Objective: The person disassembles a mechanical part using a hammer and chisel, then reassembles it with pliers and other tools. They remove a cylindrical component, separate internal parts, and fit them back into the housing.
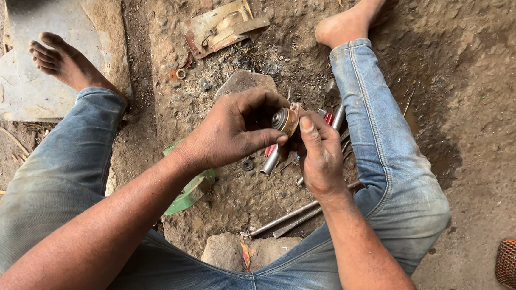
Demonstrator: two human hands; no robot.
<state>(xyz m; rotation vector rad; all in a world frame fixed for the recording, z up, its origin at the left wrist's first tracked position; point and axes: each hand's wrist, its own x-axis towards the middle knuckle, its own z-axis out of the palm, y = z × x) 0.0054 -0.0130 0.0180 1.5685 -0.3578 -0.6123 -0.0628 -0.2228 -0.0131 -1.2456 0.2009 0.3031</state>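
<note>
Gripping a small round brass-and-steel fitting point(284, 120) at frame centre, left hand point(235, 131) and right hand point(320, 152) both pinching it above a short silver metal tube point(270, 160) lying on the dirt ground point(482, 87).

No packages, labels, signs or screens are showing anywhere around the stone point(247, 81); only dirt ground and loose metal parts are lying there.
</note>
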